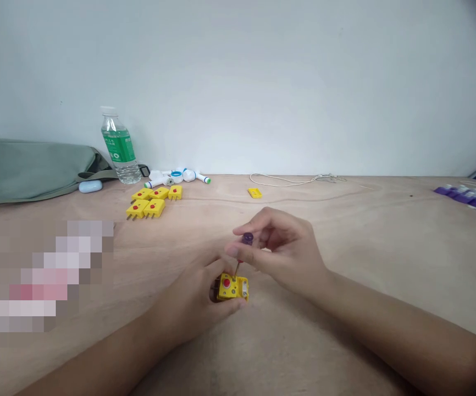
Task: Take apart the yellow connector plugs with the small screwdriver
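Note:
My left hand (197, 294) grips a yellow thermocouple-style plug (230, 288) against the table, thumb and fingers on its opposite sides. The plug carries a round red part and several small screws, and a pale insert shows at its right end. Between the thumb and fingertips of my right hand (281, 245) is a small screwdriver (247, 238) with a dark purple cap. Its thin shaft points down, and the tip meets the upper edge of the plug near a screw. Part of the screwdriver handle is hidden by my thumb.
Several yellow plugs (154, 208) lie in a group at the left. Farther back stand a water bottle (119, 148) and a grey-green bag (32, 170). A small yellow cover (255, 193) and a thin cord (287, 180) lie ahead; a purple item (469, 199) is far right.

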`<act>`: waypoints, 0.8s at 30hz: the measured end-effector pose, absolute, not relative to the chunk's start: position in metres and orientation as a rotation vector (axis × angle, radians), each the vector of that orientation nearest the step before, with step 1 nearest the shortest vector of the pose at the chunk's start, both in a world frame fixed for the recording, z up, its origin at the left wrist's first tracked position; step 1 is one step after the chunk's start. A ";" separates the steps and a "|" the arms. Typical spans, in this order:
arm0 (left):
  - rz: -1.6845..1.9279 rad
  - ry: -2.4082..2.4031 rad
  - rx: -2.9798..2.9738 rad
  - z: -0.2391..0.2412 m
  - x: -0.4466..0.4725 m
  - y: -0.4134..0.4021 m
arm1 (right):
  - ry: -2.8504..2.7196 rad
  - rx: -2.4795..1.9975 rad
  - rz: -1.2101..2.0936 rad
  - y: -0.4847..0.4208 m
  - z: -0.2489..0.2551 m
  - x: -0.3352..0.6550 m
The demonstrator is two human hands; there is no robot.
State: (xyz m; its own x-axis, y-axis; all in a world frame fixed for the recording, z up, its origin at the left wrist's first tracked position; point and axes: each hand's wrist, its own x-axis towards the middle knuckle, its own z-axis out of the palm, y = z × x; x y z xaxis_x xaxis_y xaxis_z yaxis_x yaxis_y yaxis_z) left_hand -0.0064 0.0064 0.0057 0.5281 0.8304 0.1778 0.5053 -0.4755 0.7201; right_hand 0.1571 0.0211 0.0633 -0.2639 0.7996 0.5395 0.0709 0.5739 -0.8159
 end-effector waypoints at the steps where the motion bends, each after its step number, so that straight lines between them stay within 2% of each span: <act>1: 0.674 1.043 2.149 0.007 -0.008 0.008 | -1.663 -0.748 0.924 0.022 0.064 0.156; 7: 0.549 0.897 2.074 0.012 -0.017 0.017 | -1.636 -0.835 1.065 0.029 0.063 0.162; 13: 0.549 0.949 2.003 0.008 -0.014 0.014 | -1.918 -0.630 1.186 0.029 0.059 0.168; 20: 0.655 1.092 1.978 0.005 -0.008 0.011 | -1.489 -0.641 1.449 0.035 0.052 0.164; 24: 0.700 1.052 1.936 0.003 -0.007 0.012 | -1.644 -0.662 1.426 0.041 0.051 0.167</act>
State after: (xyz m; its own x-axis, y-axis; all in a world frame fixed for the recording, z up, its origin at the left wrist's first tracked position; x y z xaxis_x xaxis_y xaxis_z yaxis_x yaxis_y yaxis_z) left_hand -0.0070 0.0125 0.0032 0.4997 0.8616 0.0890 0.4146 -0.3282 0.8488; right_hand 0.1670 0.0414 0.0508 -0.5075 0.8243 0.2509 -0.1319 0.2135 -0.9680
